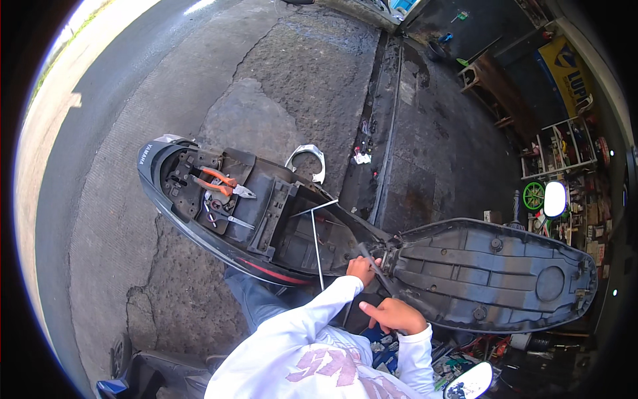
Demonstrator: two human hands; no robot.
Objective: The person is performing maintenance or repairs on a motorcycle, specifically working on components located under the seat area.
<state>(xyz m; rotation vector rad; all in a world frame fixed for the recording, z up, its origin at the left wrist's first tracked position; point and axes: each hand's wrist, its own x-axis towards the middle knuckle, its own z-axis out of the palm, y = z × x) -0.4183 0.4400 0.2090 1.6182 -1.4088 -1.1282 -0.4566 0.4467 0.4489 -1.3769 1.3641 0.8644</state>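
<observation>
My left hand (362, 269) is closed beside the hinge (387, 255) of a scooter's raised seat. A dark grey strip (372, 261) crosses by its fingers, and what they grip is hidden. My right hand (399, 315) hovers just below the seat's edge, thumb stretched out and fingers loosely bent, with nothing visible in it. The black seat (495, 266) lies flipped back, underside up. Left of my hands, a silver T-handle wrench (316, 243) leans across the open storage box (299, 243). Orange-handled pliers (224, 183) and scissors (228, 218) rest on the scooter's tail (193, 216).
A pale ring-shaped cover (323, 164) lies on the concrete floor (252, 113) beyond the scooter. Mirrors (554, 199) stand near the seat. Shelves crowded with parts (591, 226) line the right side. Another dark vehicle (156, 369) is at lower left.
</observation>
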